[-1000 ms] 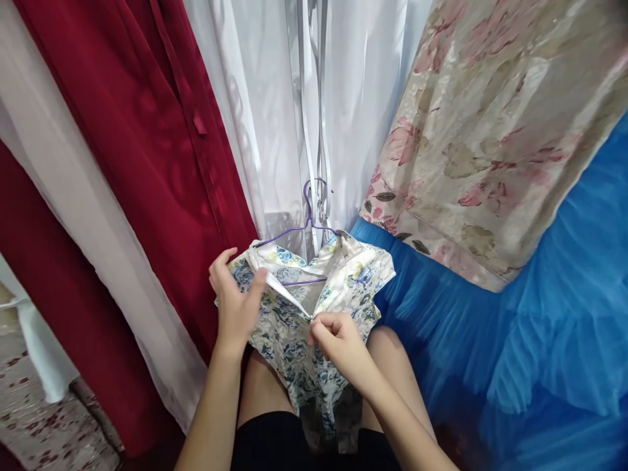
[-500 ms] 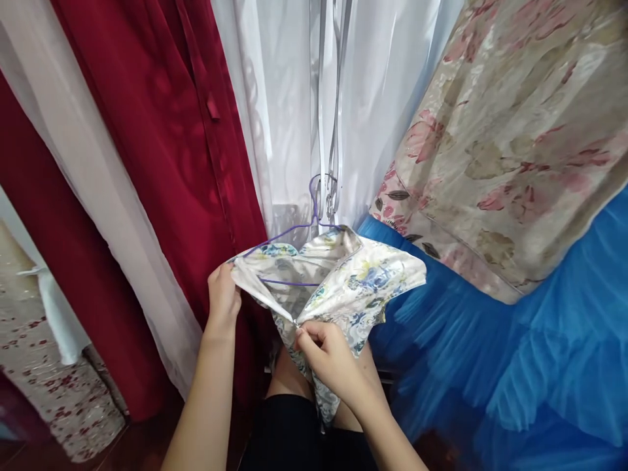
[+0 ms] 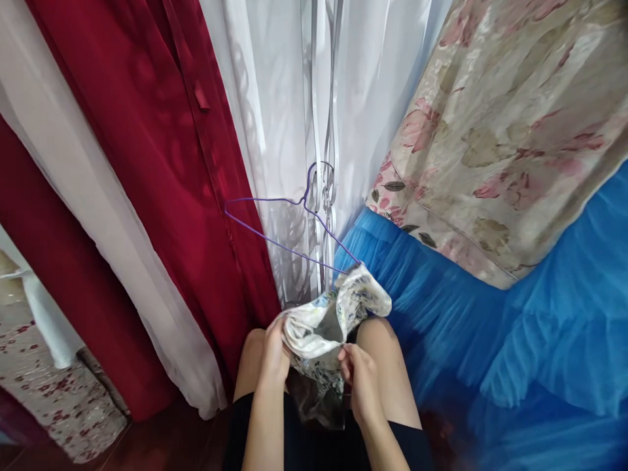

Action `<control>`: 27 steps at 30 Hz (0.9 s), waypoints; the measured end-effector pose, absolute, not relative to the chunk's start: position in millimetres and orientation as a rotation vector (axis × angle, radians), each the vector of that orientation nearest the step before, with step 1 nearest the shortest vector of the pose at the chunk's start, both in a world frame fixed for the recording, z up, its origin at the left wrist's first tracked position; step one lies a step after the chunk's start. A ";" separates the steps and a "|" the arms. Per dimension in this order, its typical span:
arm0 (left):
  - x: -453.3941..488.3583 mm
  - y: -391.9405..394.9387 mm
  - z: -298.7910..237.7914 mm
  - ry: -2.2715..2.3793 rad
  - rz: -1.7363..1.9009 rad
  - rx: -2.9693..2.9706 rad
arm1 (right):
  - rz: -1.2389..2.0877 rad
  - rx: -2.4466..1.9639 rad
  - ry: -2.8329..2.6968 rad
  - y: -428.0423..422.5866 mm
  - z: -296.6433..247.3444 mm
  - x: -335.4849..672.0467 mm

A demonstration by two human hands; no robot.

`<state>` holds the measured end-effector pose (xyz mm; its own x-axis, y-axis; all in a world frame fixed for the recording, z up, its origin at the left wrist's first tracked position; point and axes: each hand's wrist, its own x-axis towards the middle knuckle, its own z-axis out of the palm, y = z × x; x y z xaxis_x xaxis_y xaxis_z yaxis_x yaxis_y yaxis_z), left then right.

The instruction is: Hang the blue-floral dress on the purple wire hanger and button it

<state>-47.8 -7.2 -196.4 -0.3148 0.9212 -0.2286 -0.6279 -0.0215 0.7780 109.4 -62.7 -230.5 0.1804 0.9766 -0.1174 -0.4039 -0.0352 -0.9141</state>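
A white garment with a blue and yellow floral print hangs low over my knees, gathered between my hands. Its right shoulder still sits on one end of a purple wire hanger, whose left end is bare. My left hand grips the bunched left side of the garment. With thumb and finger my right hand pinches the neckline edge at the front opening. The hanger's hook hangs by white ribbons; the garment's lower part is dim between my legs.
Dark red drapes and a pale sheer panel hang at the left. White fabric hangs behind the hanger. To the right are a beige floral cloth and blue ruffled tulle.
The garment's left shoulder has come off the hanger, which now tilts with its left end up. Both hands have moved down and to the right with the cloth.
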 end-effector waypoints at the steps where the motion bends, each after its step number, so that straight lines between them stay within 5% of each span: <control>1: -41.4 -12.5 -199.5 1.005 1.614 0.388 | 1.308 -1.028 -0.591 -63.5 -239.0 113.1; 5: -23.3 -25.7 -187.7 1.045 1.615 0.279 | 1.325 -1.009 -0.416 -63.0 -254.4 122.5; 11: 4.7 -57.7 -142.0 0.793 1.587 0.612 | 1.007 -0.922 -0.900 -78.2 -216.0 120.4; 18: 16.5 -77.4 -132.3 0.844 1.477 1.095 | 1.408 -0.748 -1.408 -99.4 -164.4 129.1; 27: 3.4 -71.3 -131.2 1.010 1.109 1.506 | 1.402 -0.970 -1.553 -104.9 -161.3 144.8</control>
